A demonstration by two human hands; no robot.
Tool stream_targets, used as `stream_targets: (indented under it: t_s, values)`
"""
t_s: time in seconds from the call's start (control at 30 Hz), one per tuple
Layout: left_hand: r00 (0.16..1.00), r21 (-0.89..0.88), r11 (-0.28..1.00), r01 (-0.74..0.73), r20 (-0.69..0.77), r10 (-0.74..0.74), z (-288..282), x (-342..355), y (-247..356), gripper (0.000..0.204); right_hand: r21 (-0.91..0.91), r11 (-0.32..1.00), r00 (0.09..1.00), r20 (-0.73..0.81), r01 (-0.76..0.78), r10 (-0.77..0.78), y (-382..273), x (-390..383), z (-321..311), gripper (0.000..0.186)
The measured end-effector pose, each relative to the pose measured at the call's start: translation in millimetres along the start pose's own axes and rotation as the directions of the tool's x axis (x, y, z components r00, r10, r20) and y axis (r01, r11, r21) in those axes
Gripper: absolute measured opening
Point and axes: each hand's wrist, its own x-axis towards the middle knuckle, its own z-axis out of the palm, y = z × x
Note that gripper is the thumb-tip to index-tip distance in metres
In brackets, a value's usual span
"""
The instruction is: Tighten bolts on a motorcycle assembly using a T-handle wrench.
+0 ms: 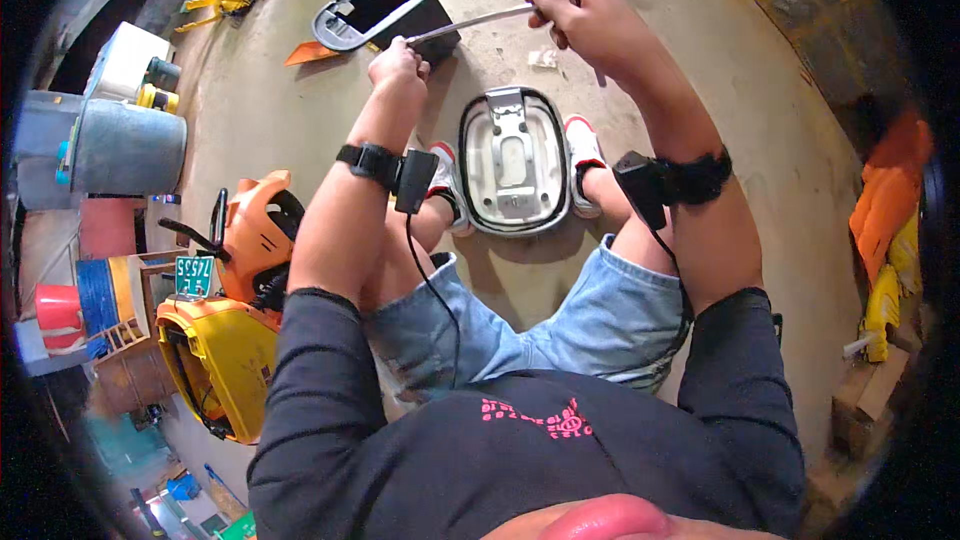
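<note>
A long, thin grey strip (pixel 470 24) runs between my two hands at the far side, above the floor. My left hand (pixel 398 64) is closed on one end, close to the near edge of a dark grey storage box (pixel 345 32). My right hand (pixel 582 16) grips it farther right, with fingers curled; a length also sticks up past that fist and another shows below it. I cannot tell whether these are one bent piece. Between my shoes, a grey-rimmed lid (pixel 513 162) lies with its pale inside up. The box stands open beyond my left hand.
An orange flat piece (pixel 311 53) lies by the box. At left are an orange-and-yellow machine housing (pixel 225 340), a grey-blue bucket (pixel 130 147) and a red bucket (pixel 60 314). A small pale scrap (pixel 543 59) is on the floor. Orange and yellow parts (pixel 887 200) line the right side.
</note>
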Motion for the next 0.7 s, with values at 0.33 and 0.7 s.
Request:
stream_targets:
  t_s: [0.33, 0.7]
  values:
    - [0.674, 0.546, 0.616, -0.568, 0.738, -0.033, -20.6, 77.9, -204.9, 0.018, -0.700, 0.696, 0.983, 0.047, 0.158, -0.176, 44.3, 13.9, 20.5, 0.032]
    - [0.845, -0.097, 0.845, 0.526, 0.172, -0.506, -20.8, 99.2, -331.2, 0.021, -0.689, 0.711, 0.963, 0.261, 0.144, 0.058, 162.5, 46.9, 64.4, 0.025]
